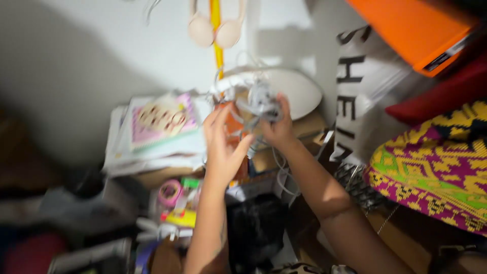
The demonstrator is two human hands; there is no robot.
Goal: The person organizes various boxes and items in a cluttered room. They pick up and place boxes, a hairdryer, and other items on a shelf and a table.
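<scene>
Your right hand (pixel 278 127) is closed around a tangled bundle of white cable (pixel 261 104), gripping it from behind with the thumb side up, so the bundle sits just above your fist and in front of the round white dish (pixel 299 86) that rests on the stack against the wall. A loose length of the same cable hangs down past your right wrist and loops near the brown box (pixel 264 160) below. Your left hand (pixel 221 147) is open, fingers held loosely together and pointing up, its palm turned toward the bundle; it stands just beside the bundle and partly covers something orange (pixel 233 124), but the blur keeps you from telling whether the fingertips actually touch the cable

By the look of it, you are in the middle of gathering or untangling the cable, with one hand anchoring the knot and the other about to work on it. The next move seems to call for a sure pinch with your left fingers on one free strand, and a steady hold with your right so the bundle does not slip

To your left lies a pile of books and papers with a pink patterned cover (pixel 162 122) on top; to your right a bright woven cloth (pixel 436 167) and a white carrier bag (pixel 365 86)
</scene>
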